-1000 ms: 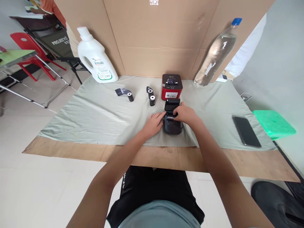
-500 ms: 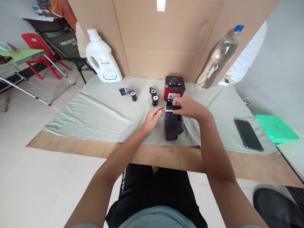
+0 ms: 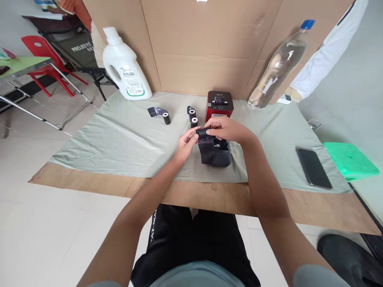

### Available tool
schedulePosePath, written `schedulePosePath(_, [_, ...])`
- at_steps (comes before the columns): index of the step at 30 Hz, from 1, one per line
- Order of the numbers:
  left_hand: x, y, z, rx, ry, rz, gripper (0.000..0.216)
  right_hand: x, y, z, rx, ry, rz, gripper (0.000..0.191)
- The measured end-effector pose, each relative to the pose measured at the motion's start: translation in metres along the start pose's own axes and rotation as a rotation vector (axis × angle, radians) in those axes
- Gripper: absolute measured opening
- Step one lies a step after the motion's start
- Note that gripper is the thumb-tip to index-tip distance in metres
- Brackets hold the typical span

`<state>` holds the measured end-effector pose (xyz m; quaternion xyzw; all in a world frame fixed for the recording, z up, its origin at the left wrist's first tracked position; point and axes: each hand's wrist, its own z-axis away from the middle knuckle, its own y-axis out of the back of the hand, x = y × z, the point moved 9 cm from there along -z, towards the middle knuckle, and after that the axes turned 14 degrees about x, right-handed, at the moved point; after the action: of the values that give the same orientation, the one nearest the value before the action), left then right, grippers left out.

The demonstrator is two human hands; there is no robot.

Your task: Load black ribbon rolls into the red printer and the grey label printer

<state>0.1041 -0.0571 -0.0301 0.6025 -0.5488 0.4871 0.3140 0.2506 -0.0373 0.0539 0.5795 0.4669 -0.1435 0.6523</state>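
Both my hands hold a roll of black printed paper (image 3: 206, 149) whose loose strip hangs down in front. My left hand (image 3: 186, 144) pinches its left end between thumb and fingers. Over its right end curl the fingers of my right hand (image 3: 230, 128). Just beneath and to the right stands a small black printer (image 3: 222, 160) with its compartment showing, partly hidden by the strip and my right hand. Behind it is a red and black printer (image 3: 220, 99) with dark paper in its top slot. Near my left hand stand small paper rolls (image 3: 194, 123).
Another roll with a paper tail (image 3: 166, 118) lies further left. A white detergent bottle (image 3: 127, 73) and a clear bottle with a blue cap (image 3: 278, 65) lean against the cardboard (image 3: 203, 71). A phone (image 3: 312, 167) lies on the right of the cloth (image 3: 119, 143). A green stool (image 3: 350, 159) stands beyond.
Both hands have shifted left with the paper roll, off the black printer, so its compartment now shows. The strip hangs further left. The view has tilted slightly.
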Motion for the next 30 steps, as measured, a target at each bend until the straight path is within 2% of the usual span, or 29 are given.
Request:
schedulePosePath(2, [-0.003, 0.0, 0.0, 0.001, -0.004, -0.004, 0.056, 0.001, -0.002, -0.001, -0.008, 0.022, -0.009, 0.017])
schedulePosePath(6, [-0.01, 0.0, -0.002, 0.022, -0.025, 0.028, 0.062, 0.011, -0.004, -0.005, 0.027, -0.034, -0.012, 0.018])
schedulePosePath(9, [-0.018, 0.0, -0.005, 0.028, 0.041, 0.074, 0.067, 0.011, -0.007, -0.007, 0.026, -0.002, -0.08, 0.015])
schedulePosePath(11, [-0.024, -0.001, -0.005, 0.021, 0.101, 0.076, 0.064, 0.011, -0.008, -0.008, 0.027, 0.019, -0.114, 0.021])
schedulePosePath(16, [-0.021, 0.004, -0.008, 0.065, 0.064, 0.097, 0.063, 0.013, -0.006, -0.009, 0.089, -0.035, -0.108, 0.022])
schedulePosePath(21, [-0.032, 0.003, -0.008, 0.037, 0.162, 0.088, 0.063, 0.005, -0.007, -0.008, 0.097, 0.002, -0.144, 0.027])
schedulePosePath(26, [-0.025, 0.007, -0.009, 0.069, 0.076, 0.081, 0.059, 0.014, -0.005, -0.01, 0.153, -0.071, -0.148, 0.021])
schedulePosePath(30, [-0.03, 0.001, -0.005, 0.042, 0.196, 0.148, 0.061, 0.007, -0.005, -0.013, 0.17, 0.004, -0.194, 0.028])
